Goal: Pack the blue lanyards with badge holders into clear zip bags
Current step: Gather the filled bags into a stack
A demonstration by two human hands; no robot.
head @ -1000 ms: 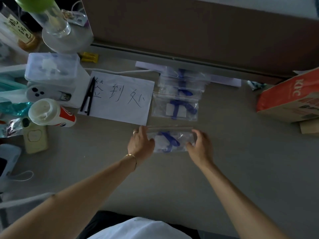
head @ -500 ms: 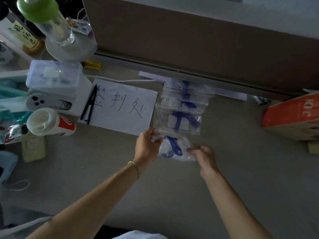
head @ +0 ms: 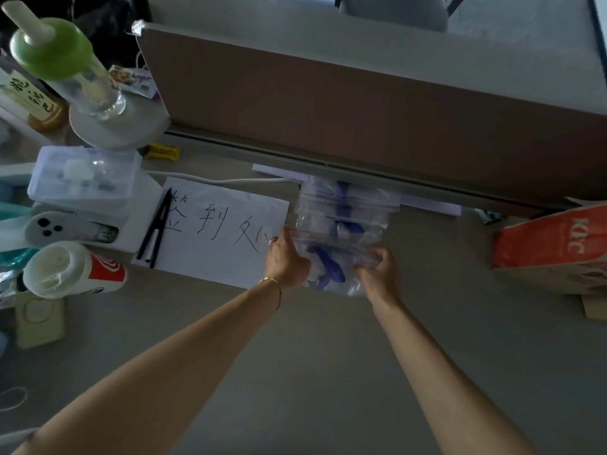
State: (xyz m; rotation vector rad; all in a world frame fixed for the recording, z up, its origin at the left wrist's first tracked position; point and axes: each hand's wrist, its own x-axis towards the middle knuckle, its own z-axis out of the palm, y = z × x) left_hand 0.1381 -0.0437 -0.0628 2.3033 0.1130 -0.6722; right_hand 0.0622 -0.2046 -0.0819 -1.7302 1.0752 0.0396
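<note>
While both hands are gripping it, a clear zip bag (head: 331, 274) with a blue lanyard (head: 330, 269) folded inside is sitting up off the desk (head: 328, 372), near the middle of the surface and toward its far edge. The left hand (head: 285, 261) is clamping the bag's left side with curled fingers; the right hand (head: 379, 274) is pinching its right side, fingers curled onto the plastic. The bag is overlapping the near end of a row of packed bags (head: 345, 211) (blue lanyards showing through), which is running back to the far edge under the brown partition (head: 361, 110). A white sheet with handwriting (head: 213, 231) is lying just left of the row, a black clip (head: 154, 231) resting on its left edge. A paper cup (head: 72, 269) is lying on its side near the left edge, a clear plastic box (head: 85, 175) sitting beyond it. An orange paper bag (head: 551, 238) is standing at the right edge.
</note>
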